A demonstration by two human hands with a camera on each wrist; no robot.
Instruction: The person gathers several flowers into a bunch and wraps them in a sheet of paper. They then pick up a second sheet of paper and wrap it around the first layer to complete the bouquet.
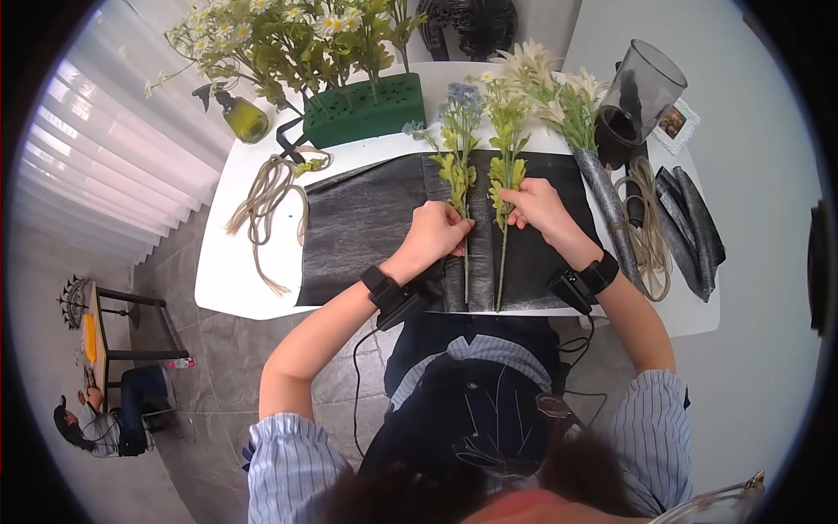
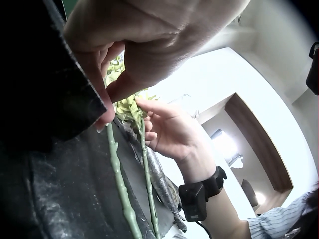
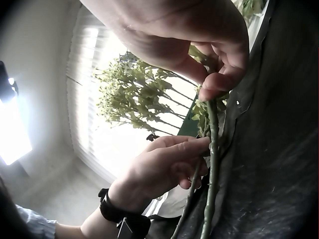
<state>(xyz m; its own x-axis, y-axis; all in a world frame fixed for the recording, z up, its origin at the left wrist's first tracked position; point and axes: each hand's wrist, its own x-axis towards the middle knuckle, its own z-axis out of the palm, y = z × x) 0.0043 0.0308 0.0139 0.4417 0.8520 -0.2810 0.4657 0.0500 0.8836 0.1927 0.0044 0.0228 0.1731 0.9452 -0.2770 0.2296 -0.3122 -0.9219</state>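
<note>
My left hand [image 1: 434,231] pinches the green stem of a leafy artificial flower with pale blue blossoms [image 1: 460,113]. Beside it, my right hand [image 1: 539,210] pinches the stem of a second leafy flower spray [image 1: 506,131], just under its yellow-green leaves. Both stems run side by side toward the near table edge, over dark, shiny wrapping sheets [image 1: 367,223]. In the left wrist view the left hand's stem [image 2: 117,172] shows thick and knobbly below the fingertips. Seen from the right wrist, the right hand's stem [image 3: 212,169] crosses close in front of the left fingertips.
Behind the sheets stands a green foam block [image 1: 367,113] full of daisies, with a spray bottle [image 1: 243,118] beside it. Twine [image 1: 271,196] lies at left. On the right are a wrapped white-flower bunch [image 1: 602,196], a glass vase [image 1: 644,87], more twine [image 1: 648,227] and dark rolls [image 1: 690,227].
</note>
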